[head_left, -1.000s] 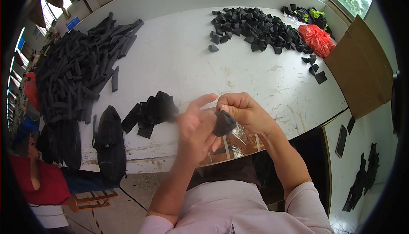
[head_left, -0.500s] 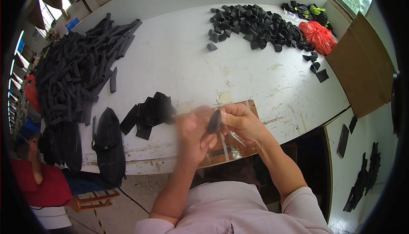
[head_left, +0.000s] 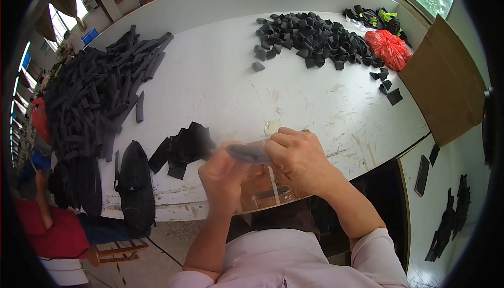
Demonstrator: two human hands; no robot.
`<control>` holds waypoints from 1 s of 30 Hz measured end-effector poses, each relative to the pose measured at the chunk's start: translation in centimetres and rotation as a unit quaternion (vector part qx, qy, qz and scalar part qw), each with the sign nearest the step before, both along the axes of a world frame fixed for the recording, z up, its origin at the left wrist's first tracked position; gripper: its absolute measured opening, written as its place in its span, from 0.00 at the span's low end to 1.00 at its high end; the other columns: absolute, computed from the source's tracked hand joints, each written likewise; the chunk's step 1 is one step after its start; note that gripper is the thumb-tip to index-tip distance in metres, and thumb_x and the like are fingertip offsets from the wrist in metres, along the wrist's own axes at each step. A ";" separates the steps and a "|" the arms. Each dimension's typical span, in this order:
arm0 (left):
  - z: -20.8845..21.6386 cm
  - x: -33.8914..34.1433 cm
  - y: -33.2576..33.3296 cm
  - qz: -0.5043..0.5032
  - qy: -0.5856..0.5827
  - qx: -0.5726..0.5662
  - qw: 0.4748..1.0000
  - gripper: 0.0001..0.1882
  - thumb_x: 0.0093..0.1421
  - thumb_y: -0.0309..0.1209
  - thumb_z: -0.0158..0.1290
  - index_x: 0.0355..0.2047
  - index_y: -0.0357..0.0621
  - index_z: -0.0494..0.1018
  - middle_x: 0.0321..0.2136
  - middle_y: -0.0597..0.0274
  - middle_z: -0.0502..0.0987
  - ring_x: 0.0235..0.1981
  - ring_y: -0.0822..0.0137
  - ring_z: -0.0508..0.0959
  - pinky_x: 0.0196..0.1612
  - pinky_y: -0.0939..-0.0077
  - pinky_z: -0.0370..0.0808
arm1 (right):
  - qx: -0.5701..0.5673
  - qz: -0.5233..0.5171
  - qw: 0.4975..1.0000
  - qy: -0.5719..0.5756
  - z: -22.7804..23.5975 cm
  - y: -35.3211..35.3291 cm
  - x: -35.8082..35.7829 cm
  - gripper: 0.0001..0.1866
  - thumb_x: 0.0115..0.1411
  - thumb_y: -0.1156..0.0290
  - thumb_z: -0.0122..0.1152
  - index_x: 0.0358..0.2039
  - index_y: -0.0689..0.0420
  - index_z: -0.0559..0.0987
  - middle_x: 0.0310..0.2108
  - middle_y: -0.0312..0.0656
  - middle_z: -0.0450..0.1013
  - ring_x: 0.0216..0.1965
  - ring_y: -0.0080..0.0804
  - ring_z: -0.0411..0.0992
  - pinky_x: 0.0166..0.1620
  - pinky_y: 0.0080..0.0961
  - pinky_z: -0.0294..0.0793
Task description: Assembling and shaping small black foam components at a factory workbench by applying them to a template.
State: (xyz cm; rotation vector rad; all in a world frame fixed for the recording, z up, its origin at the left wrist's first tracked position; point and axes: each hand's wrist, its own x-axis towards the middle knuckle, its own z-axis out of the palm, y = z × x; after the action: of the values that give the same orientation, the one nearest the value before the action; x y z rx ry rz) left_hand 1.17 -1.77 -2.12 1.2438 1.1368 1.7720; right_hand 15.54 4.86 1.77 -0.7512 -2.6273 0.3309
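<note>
A: Head view, 1 camera. What differs from the earlier frames?

B: 1 second ago the dark piece stood bunched and nearly upright between the hands; now the flat black piece (head_left: 248, 153) lies stretched level between them, blurred with motion. The hands sit slightly lower and nearer the table's near edge. Judged from this, the handling of that 1 piece is under way, not finished.

A: State of each hand?

B: Left hand (head_left: 224, 177): fingers curled closed, pinching the left end of the black piece. Right hand (head_left: 298, 157): closed over the right end, knuckles up. A clear plastic sheet (head_left: 270, 188) hangs below both hands; whether either hand grips it cannot be told.

A: Where does the piece lie relative to them?

B: Between the 2 hands, touching both, held above the near edge of the white table (head_left: 220, 78).

A: Surroundings?

B: Folded black pieces (head_left: 181, 146) just left of the left hand; a heap of long black strips (head_left: 94, 99) far left; a pile of small black wedges (head_left: 310, 39) far side; a red bag (head_left: 388, 49) and a cardboard sheet (head_left: 446, 81) right.
</note>
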 end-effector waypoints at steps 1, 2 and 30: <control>-1.3 -0.4 -0.2 -0.001 -0.001 -0.001 1.000 0.05 0.52 0.19 0.48 0.30 0.36 0.72 0.28 0.64 0.74 0.28 0.75 0.73 0.34 0.84 0.70 | -0.001 -0.001 1.000 -0.001 -1.5 -0.2 0.1 0.15 0.46 0.60 0.59 0.28 0.58 0.71 0.22 0.40 0.68 0.30 0.37 0.69 0.28 0.30 0.68; -3.0 -0.6 0.2 0.006 0.103 0.017 0.995 0.06 0.52 0.18 0.48 0.31 0.36 0.71 0.28 0.64 0.74 0.29 0.75 0.73 0.34 0.83 0.70 | -0.055 -0.005 0.998 0.037 -4.4 -0.1 0.5 0.12 0.49 0.63 0.56 0.29 0.58 0.70 0.22 0.41 0.67 0.28 0.38 0.68 0.27 0.31 0.67; 1.0 1.1 1.3 -0.175 -0.105 0.016 0.979 0.08 0.53 0.24 0.51 0.35 0.34 0.73 0.28 0.59 0.74 0.29 0.75 0.72 0.28 0.81 0.71 | -0.161 -0.014 0.979 0.125 -7.3 -0.3 0.6 0.14 0.54 0.59 0.50 0.28 0.58 0.71 0.24 0.45 0.67 0.27 0.44 0.67 0.30 0.37 0.66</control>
State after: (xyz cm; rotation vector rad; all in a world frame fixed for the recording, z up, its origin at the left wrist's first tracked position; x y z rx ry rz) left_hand 2.31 -0.51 -1.08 1.1604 0.7217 1.6134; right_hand 16.14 4.58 -5.49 -0.7885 -2.3497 0.8021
